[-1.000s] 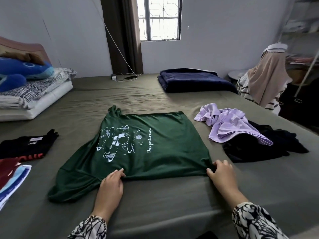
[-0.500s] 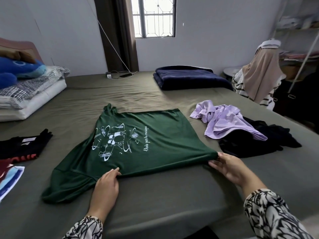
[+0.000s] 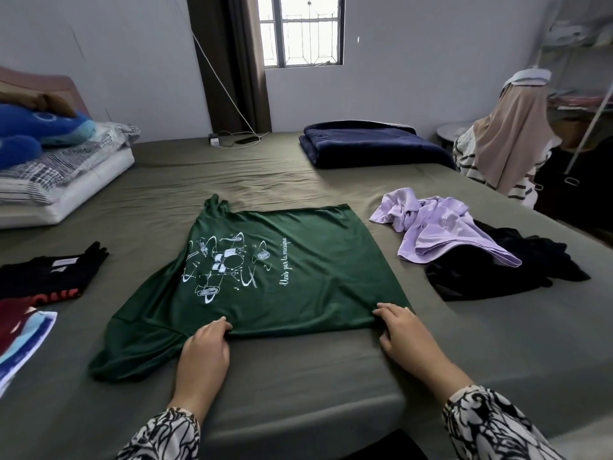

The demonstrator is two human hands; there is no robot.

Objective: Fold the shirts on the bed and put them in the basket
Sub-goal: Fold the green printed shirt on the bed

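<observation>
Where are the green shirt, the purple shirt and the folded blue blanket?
green shirt [image 3: 298, 277]: head view, plain front beside the white print.
purple shirt [image 3: 441, 227]: head view, middle of the crumpled cloth.
folded blue blanket [image 3: 368, 144]: head view, its top surface.

Two bare hands, left hand [image 3: 204, 355] and right hand [image 3: 409, 336], no rings, watch or bracelets to be seen. Long sleeves on both arms, reaching down to the wrists. Left sleeve [image 3: 159, 436] and right sleeve [image 3: 491, 426] of the same cloth: pale cream ground covered with a dense black pattern of swirling, branching lines. Loose at the cuffs, softly draped. Fingers [image 3: 386, 308] uncovered, nails short and plain.
</observation>
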